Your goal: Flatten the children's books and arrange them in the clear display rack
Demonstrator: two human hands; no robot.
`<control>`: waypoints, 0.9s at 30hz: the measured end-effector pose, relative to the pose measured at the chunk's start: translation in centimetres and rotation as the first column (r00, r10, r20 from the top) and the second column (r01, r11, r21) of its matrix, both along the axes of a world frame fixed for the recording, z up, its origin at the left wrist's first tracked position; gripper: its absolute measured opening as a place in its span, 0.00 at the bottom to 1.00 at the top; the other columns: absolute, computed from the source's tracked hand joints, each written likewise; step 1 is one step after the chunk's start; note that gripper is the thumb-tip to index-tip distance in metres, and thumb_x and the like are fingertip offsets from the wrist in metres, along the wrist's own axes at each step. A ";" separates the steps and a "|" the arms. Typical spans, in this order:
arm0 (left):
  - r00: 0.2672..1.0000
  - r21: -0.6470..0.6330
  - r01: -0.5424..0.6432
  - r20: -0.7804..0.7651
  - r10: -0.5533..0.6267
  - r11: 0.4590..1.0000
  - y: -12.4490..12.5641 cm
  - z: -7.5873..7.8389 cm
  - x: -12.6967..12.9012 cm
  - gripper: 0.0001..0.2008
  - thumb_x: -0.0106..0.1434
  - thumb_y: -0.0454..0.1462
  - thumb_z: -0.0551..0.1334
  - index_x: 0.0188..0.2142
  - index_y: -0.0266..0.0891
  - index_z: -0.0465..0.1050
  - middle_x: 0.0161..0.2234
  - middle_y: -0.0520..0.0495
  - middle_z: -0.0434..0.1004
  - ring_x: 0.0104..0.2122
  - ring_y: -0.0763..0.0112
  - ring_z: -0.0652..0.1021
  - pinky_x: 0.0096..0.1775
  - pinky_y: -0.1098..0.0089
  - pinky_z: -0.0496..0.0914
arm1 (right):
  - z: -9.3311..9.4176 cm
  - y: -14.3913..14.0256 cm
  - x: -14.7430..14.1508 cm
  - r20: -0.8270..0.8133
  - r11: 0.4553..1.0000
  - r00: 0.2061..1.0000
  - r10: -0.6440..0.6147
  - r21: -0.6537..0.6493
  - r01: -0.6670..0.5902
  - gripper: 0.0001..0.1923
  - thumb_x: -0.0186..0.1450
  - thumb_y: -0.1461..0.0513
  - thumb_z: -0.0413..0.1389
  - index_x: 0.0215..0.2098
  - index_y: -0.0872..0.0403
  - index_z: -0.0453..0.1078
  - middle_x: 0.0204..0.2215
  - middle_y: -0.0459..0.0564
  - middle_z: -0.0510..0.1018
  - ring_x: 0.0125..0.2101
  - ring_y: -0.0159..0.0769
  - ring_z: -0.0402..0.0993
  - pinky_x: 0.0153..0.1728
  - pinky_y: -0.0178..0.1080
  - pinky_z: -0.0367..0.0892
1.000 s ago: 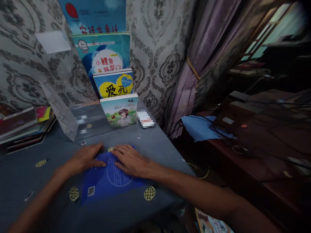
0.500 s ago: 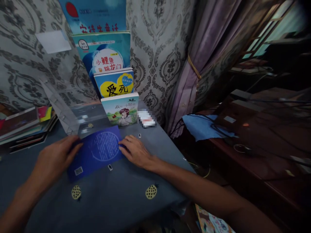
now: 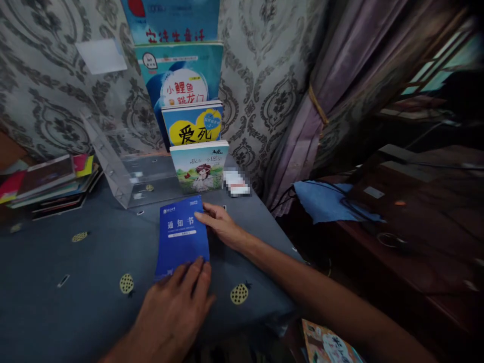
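Nearest the tabletop's (image 3: 56,312) front edge, the left hand (image 3: 172,315) lies flat with fingers spread, fingertips pressing the near end of the blue booklet (image 3: 182,237). The booklet rests face up on the grey cloth, toward the right edge. Just past it, the right hand (image 3: 223,227) lies open, fingertips touching the booklet's far right corner. Behind stands a clear acrylic stand (image 3: 124,171) with four tiered children's books (image 3: 198,166) against the patterned wall. A stack of books (image 3: 49,184) lies at the far left corner.
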State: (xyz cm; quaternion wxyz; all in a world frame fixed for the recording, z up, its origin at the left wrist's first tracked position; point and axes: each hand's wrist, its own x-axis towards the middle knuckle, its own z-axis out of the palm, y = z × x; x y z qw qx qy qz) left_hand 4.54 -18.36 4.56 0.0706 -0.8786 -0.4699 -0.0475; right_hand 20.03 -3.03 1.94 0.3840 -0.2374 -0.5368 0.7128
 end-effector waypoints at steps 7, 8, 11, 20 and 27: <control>0.998 -0.197 -0.048 0.025 0.054 0.979 3.0 -1.1 0.3 0.22 0.75 0.45 0.51 0.61 0.37 0.66 0.59 0.34 0.73 0.57 0.51 0.76 0.51 0.52 0.75 | -2.6 1.5 0.5 0.387 0.932 0.889 -0.244 0.346 0.105 0.15 0.64 0.60 0.59 0.49 0.53 0.71 0.29 0.45 0.78 0.31 0.37 0.75 0.38 0.40 0.72; 0.997 -0.184 -0.067 0.018 0.071 0.981 3.7 -1.4 -0.2 0.21 0.75 0.44 0.51 0.60 0.36 0.67 0.60 0.33 0.72 0.59 0.51 0.74 0.53 0.52 0.74 | -2.6 1.7 0.7 0.417 0.915 0.864 -0.282 0.386 0.112 0.17 0.64 0.60 0.58 0.51 0.53 0.70 0.29 0.45 0.78 0.30 0.36 0.74 0.38 0.40 0.72; 0.993 -0.133 -0.118 0.001 0.119 0.984 5.8 -1.9 -1.8 0.19 0.75 0.40 0.51 0.59 0.34 0.67 0.61 0.32 0.71 0.60 0.52 0.73 0.56 0.52 0.72 | -2.6 2.4 1.0 0.469 0.869 0.799 -0.377 0.477 0.131 0.24 0.64 0.61 0.57 0.58 0.55 0.66 0.27 0.44 0.76 0.29 0.36 0.72 0.36 0.40 0.70; 0.962 -0.050 -0.270 0.021 0.271 0.962 11.0 -2.7 -5.1 0.23 0.74 0.45 0.52 0.61 0.34 0.66 0.63 0.32 0.68 0.62 0.50 0.71 0.60 0.51 0.67 | -3.2 4.2 1.3 0.533 0.741 0.643 -0.550 0.666 0.081 0.33 0.64 0.63 0.59 0.67 0.54 0.60 0.36 0.48 0.79 0.34 0.39 0.74 0.43 0.45 0.71; 0.960 0.024 -0.272 0.067 0.270 0.962 11.3 -4.4 -5.4 0.22 0.74 0.43 0.52 0.61 0.33 0.67 0.62 0.30 0.69 0.62 0.49 0.70 0.60 0.49 0.65 | -1.3 1.7 0.2 0.499 0.500 0.564 -0.658 0.850 -0.168 0.23 0.72 0.61 0.52 0.64 0.56 0.65 0.62 0.63 0.69 0.62 0.52 0.63 0.61 0.58 0.62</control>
